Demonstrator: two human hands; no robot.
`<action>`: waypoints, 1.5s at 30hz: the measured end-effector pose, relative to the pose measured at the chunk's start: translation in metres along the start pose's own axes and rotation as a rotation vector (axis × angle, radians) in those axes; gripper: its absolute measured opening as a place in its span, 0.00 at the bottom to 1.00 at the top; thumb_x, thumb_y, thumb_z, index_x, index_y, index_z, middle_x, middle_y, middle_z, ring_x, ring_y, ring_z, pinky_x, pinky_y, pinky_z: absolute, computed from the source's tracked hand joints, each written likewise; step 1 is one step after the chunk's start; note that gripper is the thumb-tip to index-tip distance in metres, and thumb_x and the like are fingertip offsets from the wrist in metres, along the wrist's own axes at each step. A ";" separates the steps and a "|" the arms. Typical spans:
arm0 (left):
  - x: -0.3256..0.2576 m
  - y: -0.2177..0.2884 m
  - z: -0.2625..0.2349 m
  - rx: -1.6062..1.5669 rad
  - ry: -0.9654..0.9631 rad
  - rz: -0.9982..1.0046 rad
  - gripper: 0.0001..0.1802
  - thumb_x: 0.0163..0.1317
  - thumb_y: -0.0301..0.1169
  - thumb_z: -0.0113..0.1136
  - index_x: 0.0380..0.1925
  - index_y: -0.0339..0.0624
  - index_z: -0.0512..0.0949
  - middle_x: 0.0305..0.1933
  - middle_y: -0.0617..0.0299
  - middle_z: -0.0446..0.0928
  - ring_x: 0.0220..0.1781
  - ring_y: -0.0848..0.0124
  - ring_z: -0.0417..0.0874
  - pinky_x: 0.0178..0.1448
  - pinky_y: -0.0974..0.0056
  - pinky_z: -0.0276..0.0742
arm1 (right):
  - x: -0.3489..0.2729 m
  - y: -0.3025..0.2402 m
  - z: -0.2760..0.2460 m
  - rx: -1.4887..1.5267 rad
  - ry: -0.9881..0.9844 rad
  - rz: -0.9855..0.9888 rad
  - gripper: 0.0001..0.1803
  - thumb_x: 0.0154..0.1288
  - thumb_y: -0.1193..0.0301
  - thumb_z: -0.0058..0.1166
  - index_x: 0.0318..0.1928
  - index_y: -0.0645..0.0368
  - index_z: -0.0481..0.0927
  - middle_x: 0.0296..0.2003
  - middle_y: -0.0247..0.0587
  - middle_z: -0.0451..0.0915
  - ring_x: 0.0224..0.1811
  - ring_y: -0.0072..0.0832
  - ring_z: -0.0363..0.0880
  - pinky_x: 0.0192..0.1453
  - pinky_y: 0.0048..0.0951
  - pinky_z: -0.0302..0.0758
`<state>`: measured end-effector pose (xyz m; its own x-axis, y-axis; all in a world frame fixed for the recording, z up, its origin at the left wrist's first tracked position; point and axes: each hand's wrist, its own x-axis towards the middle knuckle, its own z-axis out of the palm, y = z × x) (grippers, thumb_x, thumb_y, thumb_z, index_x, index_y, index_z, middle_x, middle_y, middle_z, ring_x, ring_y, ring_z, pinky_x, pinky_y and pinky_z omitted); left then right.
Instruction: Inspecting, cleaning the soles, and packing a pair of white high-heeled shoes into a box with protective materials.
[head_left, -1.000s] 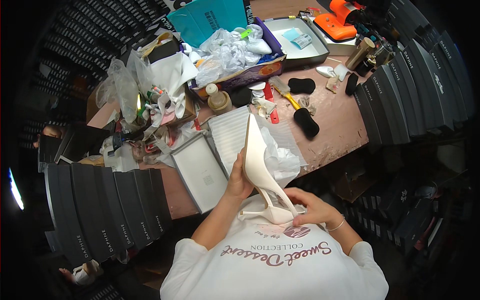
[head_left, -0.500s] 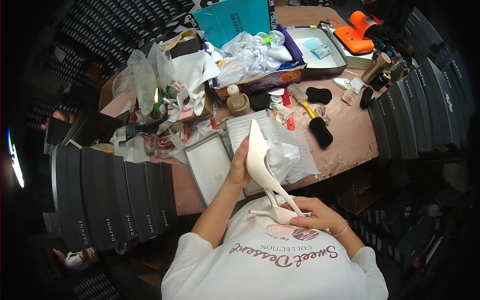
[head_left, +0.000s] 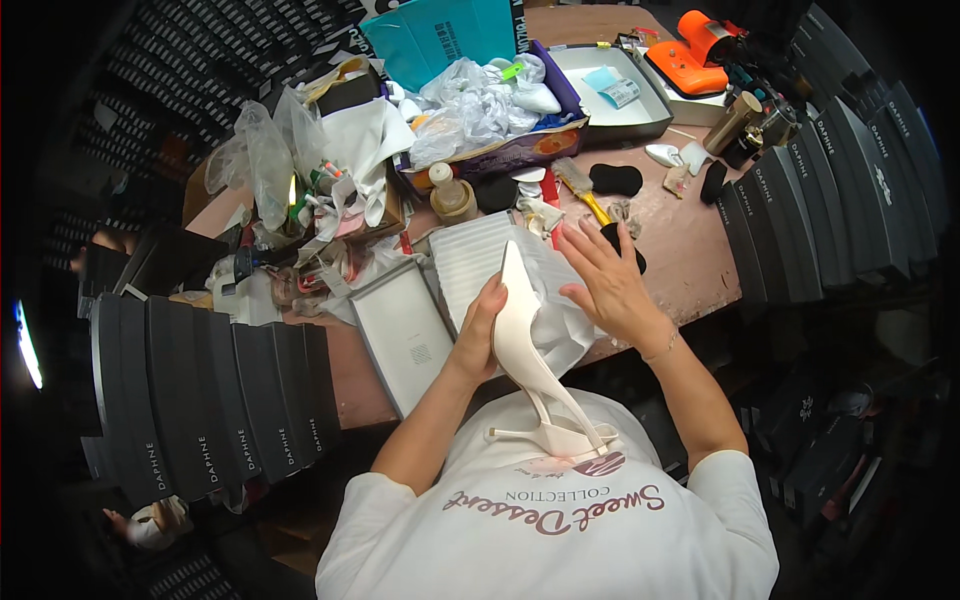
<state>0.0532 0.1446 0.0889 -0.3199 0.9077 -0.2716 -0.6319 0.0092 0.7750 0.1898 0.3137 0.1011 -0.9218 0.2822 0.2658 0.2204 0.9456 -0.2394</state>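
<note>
A white slingback high-heeled shoe (head_left: 520, 350) is held by its pointed toe in my left hand (head_left: 478, 335), the fingers wrapped round it. Its heel end hangs low, in front of my shirt. My right hand (head_left: 615, 290) is off the shoe, palm down with fingers spread, over white tissue paper (head_left: 560, 325) and ribbed foam sheet (head_left: 465, 255). Just beyond its fingertips lie a brush with a yellow handle (head_left: 595, 208) and a red-handled tool, partly covered. A black sponge pad under those fingertips is mostly hidden.
Dark shoe boxes are stacked at left (head_left: 180, 390) and right (head_left: 800, 215). A pale box tray (head_left: 395, 330) lies beside the foam. Behind stand a glue-coloured bottle (head_left: 453, 200), a purple carton (head_left: 500, 155) of crumpled plastic, and an orange device (head_left: 690, 65).
My right hand has let go of the shoe's heel end and moved up and forward over the table, opening its fingers. My left hand keeps its hold on the toe.
</note>
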 end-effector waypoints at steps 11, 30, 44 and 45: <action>-0.006 -0.009 -0.008 0.003 0.154 0.068 0.30 0.64 0.48 0.49 0.58 0.38 0.64 0.43 0.60 0.74 0.42 0.76 0.77 0.44 0.72 0.76 | -0.049 -0.028 -0.001 1.073 -0.159 0.218 0.24 0.64 0.65 0.55 0.57 0.64 0.72 0.50 0.49 0.76 0.50 0.36 0.76 0.55 0.35 0.71; 0.007 -0.006 -0.052 0.164 0.721 0.105 0.23 0.64 0.44 0.49 0.51 0.38 0.69 0.32 0.62 0.71 0.30 0.76 0.75 0.32 0.71 0.72 | 0.084 0.129 0.139 0.750 -0.052 0.336 0.09 0.57 0.71 0.59 0.37 0.62 0.83 0.32 0.47 0.80 0.33 0.39 0.80 0.38 0.34 0.75; 0.037 0.002 -0.060 0.027 0.719 0.044 0.19 0.65 0.37 0.47 0.52 0.39 0.70 0.36 0.64 0.71 0.34 0.78 0.72 0.37 0.72 0.69 | 0.147 0.147 0.143 1.253 -0.048 0.245 0.05 0.62 0.76 0.50 0.28 0.59 0.71 0.46 0.43 0.79 0.51 0.31 0.73 0.54 0.28 0.68; 0.038 0.005 -0.061 0.028 0.712 0.046 0.19 0.65 0.37 0.47 0.52 0.39 0.70 0.36 0.64 0.71 0.34 0.78 0.72 0.37 0.72 0.69 | 0.153 0.144 0.138 1.451 -0.049 0.265 0.06 0.64 0.76 0.50 0.29 0.59 0.70 0.46 0.42 0.79 0.52 0.29 0.73 0.54 0.28 0.68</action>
<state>-0.0046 0.1535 0.0475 -0.7351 0.4127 -0.5379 -0.5917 -0.0032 0.8061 0.0365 0.4707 -0.0213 -0.9225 0.3837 0.0419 -0.0973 -0.1262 -0.9872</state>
